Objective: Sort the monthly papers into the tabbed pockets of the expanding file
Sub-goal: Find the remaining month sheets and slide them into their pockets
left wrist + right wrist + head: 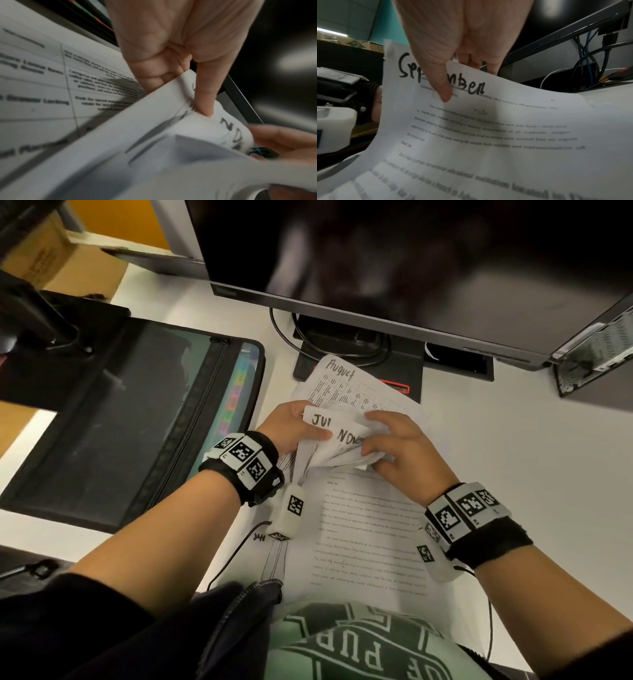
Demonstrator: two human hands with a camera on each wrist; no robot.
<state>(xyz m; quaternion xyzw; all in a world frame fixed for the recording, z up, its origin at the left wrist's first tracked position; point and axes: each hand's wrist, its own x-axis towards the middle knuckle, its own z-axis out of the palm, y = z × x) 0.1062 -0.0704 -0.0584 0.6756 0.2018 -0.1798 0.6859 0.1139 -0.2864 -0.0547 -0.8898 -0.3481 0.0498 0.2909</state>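
Papers (346,440) sit fanned mid-desk, below the monitor (411,261). Left hand (291,426) pinches the "Jul" sheet; right hand (397,446) curls round the "Nov" and "September" sheets. Expanding file (144,419) lies left, open, coloured tabs (236,398) showing; pocket contents cannot be told.

Head view: looking steeply down from above onto the desk (513,440), both hands and the papers (356,529) in the middle, the expanding file (113,419) off to the left, a monitor (411,268) at the far edge. Left wrist view: very close, facing along the left hand (171,47) at blurred papers (120,135). Right wrist view: equally close, facing along the right hand (462,33) across a sheet marked September (505,128). Shared by all three: the gripped papers.
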